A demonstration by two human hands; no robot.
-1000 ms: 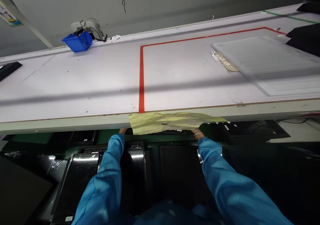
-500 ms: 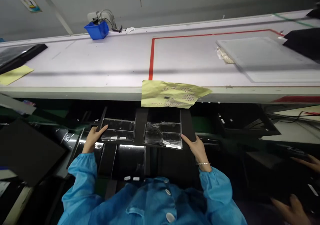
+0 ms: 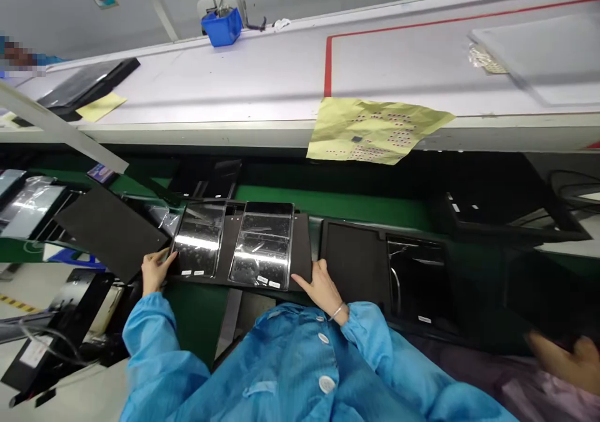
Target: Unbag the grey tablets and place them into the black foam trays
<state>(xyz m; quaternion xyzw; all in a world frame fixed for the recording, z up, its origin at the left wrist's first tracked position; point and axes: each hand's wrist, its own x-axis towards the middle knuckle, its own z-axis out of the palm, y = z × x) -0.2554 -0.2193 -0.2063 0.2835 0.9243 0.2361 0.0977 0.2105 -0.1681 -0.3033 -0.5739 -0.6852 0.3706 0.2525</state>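
Both my hands hold a black tray (image 3: 304, 247) that carries two glossy dark panels in clear film (image 3: 260, 250) side by side. My left hand (image 3: 154, 271) grips the tray's left near corner, fingers curled on its edge. My right hand (image 3: 321, 287) grips the right near corner, thumb on top. The tray sits low in front of my blue smock, over a green conveyor belt (image 3: 337, 203). A yellow perforated sheet (image 3: 375, 135) hangs over the front edge of the white workbench (image 3: 210, 90) above.
Other black trays (image 3: 398, 272) lie right of mine, and a flat black panel (image 3: 110, 228) to the left. A blue bin (image 3: 222, 27) stands at the bench's back; a white board (image 3: 539, 53) lies inside red tape. Another person's hand (image 3: 562, 356) shows at lower right.
The tray with the two panels has come out from under the bench and toward me, then shifted left. My view has dropped and turned left.
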